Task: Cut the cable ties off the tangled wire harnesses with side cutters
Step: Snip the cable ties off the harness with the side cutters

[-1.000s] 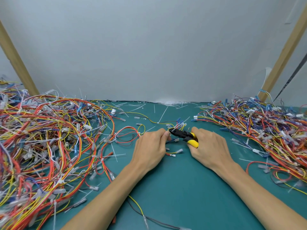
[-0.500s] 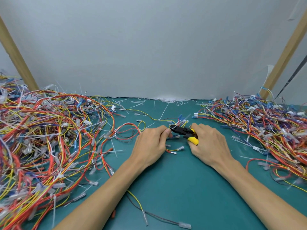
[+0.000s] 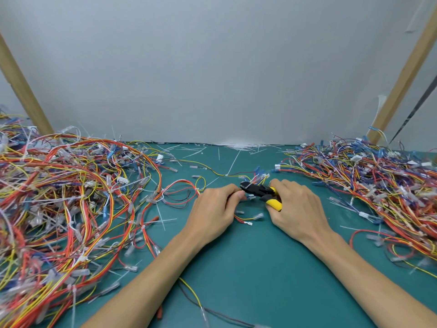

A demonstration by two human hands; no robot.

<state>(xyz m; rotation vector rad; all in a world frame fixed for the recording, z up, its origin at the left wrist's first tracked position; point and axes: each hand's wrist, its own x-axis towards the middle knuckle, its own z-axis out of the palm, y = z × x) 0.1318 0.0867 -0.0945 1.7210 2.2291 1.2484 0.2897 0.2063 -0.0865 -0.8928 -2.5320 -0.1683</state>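
**Cutters meet a small harness at mid-mat**

A grey wall point(image 3: 212, 67) closes the back of a green mat point(image 3: 236, 268). The left pile point(image 3: 59, 197) of red, yellow and white wires is the bigger one and spreads from the wall to the near edge. The right pile point(image 3: 378, 185), with more blue in it, is flatter and lies along the far right. A slanted wooden post point(image 3: 21, 91) rises behind the left pile and another behind the right.

Between the piles, both forearms reach in and the hands lie close together on the mat. The left hand point(image 3: 212, 209) is curled, its fingertips pinching a small harness point(image 3: 246, 218) whose red and yellow leads trail out under the palm. The right hand point(image 3: 298, 209) is wrapped around the yellow handles of the cutters point(image 3: 257, 191). The black head points left, right at the left fingertips, with a white bit at its tip. Whether the blades are closed cannot be told.

Loose white ties point(image 3: 238, 146) litter the mat along the wall.
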